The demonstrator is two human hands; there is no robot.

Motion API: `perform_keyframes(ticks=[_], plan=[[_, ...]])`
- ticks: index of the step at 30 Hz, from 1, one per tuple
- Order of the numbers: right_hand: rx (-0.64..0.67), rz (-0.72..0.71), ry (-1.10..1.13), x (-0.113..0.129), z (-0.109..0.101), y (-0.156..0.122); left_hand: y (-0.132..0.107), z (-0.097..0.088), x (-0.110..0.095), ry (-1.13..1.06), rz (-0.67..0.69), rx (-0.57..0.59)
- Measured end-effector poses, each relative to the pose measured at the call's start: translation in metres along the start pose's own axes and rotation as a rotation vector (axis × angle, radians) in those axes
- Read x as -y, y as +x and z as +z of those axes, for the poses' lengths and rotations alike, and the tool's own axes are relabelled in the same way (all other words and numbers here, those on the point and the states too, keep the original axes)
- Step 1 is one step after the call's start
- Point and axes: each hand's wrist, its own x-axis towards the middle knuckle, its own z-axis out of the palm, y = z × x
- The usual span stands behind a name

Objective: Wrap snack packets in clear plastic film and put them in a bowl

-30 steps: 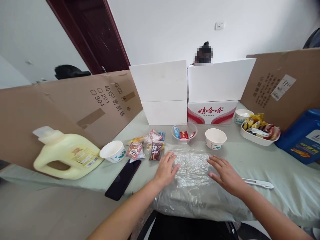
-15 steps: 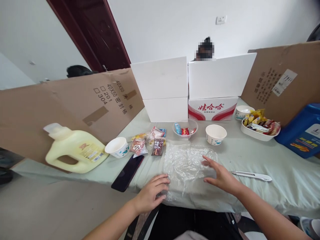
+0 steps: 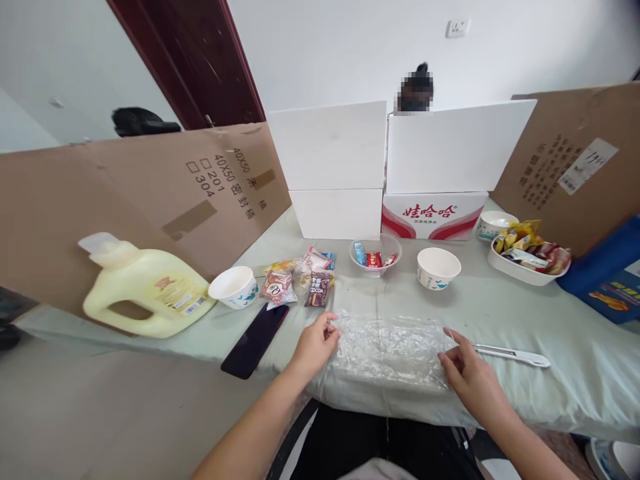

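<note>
A crinkled, see-through plastic film (image 3: 393,350) lies across the near edge of the table in a wide, low shape. At its upper left corner, my left hand (image 3: 316,345) has its fingers curled in and pinches the film. My right hand (image 3: 469,370) grips the opposite side, with thumb and index finger at the film's right edge. Just beyond my right fingers lies a white utility knife (image 3: 513,355). Several wrapped snacks, among them a brown cocoa packet (image 3: 317,289), sit past my left hand, and a dark phone (image 3: 255,341) is to its left.
Behind the film stand a clear bowl (image 3: 375,268) with snacks and a white paper bowl (image 3: 439,277). Another paper bowl (image 3: 233,287) and a yellow jug (image 3: 147,288) are left. A snack tray (image 3: 525,268) and blue jug (image 3: 605,283) stand right. White boxes (image 3: 335,213) block the back.
My left hand has moved up to the film's upper left corner, and my right hand has moved right and down to its edge. The film's far edge has come nearer, leaving it flatter.
</note>
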Motion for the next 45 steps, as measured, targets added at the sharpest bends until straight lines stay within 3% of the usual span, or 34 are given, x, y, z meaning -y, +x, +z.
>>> perform_keyframes(ticks=[3, 7, 14, 20, 23, 27, 29, 31, 33, 35, 39, 42, 45], plan=[[-0.125, -0.03, -0.234, 0.0, 0.007, 0.006, 0.015, 0.012, -0.004, 0.254, -0.029, -0.114], [-0.135, -0.031, -0.484, -0.007, 0.014, 0.009, 0.017, 0.023, 0.002, 0.45, 0.008, -0.097], [-0.154, -0.067, -0.445, -0.012, 0.011, 0.006, 0.014, 0.026, 0.019, 0.5, 0.18, -0.177], [-0.096, -0.01, -0.438, -0.018, 0.011, 0.011, 0.02, 0.025, 0.023, 0.55, 0.18, -0.18], [-0.075, 0.009, -0.388, -0.017, 0.001, 0.012, 0.019, 0.017, 0.016, 0.531, 0.22, -0.194], [-0.244, -0.122, -0.429, -0.002, -0.015, 0.013, 0.005, 0.008, -0.012, 0.503, 0.409, -0.386], [-0.257, -0.286, -0.429, 0.013, -0.014, 0.016, -0.002, 0.015, -0.028, 0.464, 0.521, -0.293], [-0.13, -0.463, -0.409, 0.027, -0.002, 0.022, -0.004, 0.03, -0.038, 0.439, 0.617, -0.057], [0.047, -0.608, -0.42, 0.034, 0.016, 0.03, 0.001, 0.048, -0.037, 0.48, 0.654, 0.15], [0.151, -0.644, -0.466, 0.031, 0.033, 0.038, 0.008, 0.059, -0.027, 0.561, 0.63, 0.247], [0.13, -0.494, -0.549, 0.006, 0.043, 0.04, 0.014, 0.049, 0.004, 0.657, 0.52, 0.222], [0.056, -0.442, -0.572, -0.01, 0.03, 0.029, 0.004, 0.025, 0.024, 0.688, 0.448, 0.12], [0.052, -0.503, -0.554, -0.019, 0.008, 0.012, -0.013, 0.002, 0.032, 0.663, 0.477, 0.076]])
